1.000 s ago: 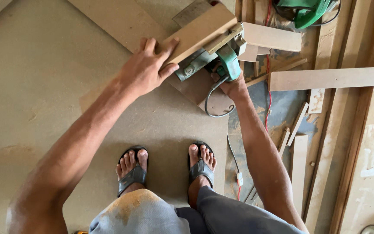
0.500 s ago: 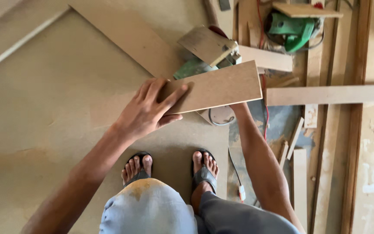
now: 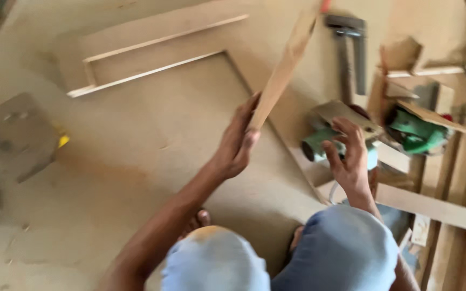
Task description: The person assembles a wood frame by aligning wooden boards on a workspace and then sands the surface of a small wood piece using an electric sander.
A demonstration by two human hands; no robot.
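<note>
**Q:** Wooden board [image 3: 286, 64], where is it?

**A:** Raised edge-on above the brown floor sheet [image 3: 136, 140], its lower end gripped by the left hand [image 3: 238, 143].

**Q:** And the right hand [image 3: 350, 156]?

**A:** Fingers spread, unclenched, touching a green power tool [image 3: 324, 141] lying among wood offcuts [image 3: 432, 207].

**Q:** How far along is the work?

**A:** Hard to judge; the board is lifted, the tool not gripped. A second green tool [image 3: 416, 129] lies nearby.

Warm, even daylight; soft shadows; strong motion blur across whole frame, edges smeared, no glare.
</note>
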